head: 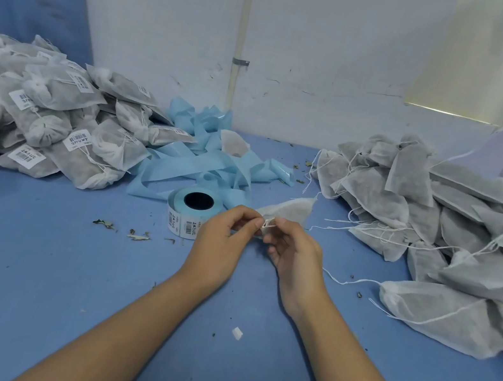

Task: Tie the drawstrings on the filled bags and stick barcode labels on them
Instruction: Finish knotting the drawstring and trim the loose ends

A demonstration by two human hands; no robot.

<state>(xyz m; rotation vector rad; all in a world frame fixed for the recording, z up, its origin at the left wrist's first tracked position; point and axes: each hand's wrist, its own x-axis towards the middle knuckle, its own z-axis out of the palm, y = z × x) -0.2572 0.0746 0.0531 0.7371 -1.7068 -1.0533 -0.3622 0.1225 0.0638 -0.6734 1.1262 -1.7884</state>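
A small white filled bag [293,211] lies on the blue table just beyond my hands, its gathered neck toward me. My left hand [223,237] and my right hand [294,253] meet at that neck, each pinching the thin white drawstring [267,225] between thumb and fingers. A roll of barcode labels [187,214] on blue backing stands just left of my left hand. A heap of bags with barcode labels [38,112] fills the left side. A heap of unlabelled bags with loose strings [444,231] fills the right side.
Crumpled blue backing strips [202,155] lie behind the roll, with one more bag [234,143] on them. Dried leaf bits [122,229] and a small white scrap [237,333] dot the blue table [28,268]. A white wall stands behind.
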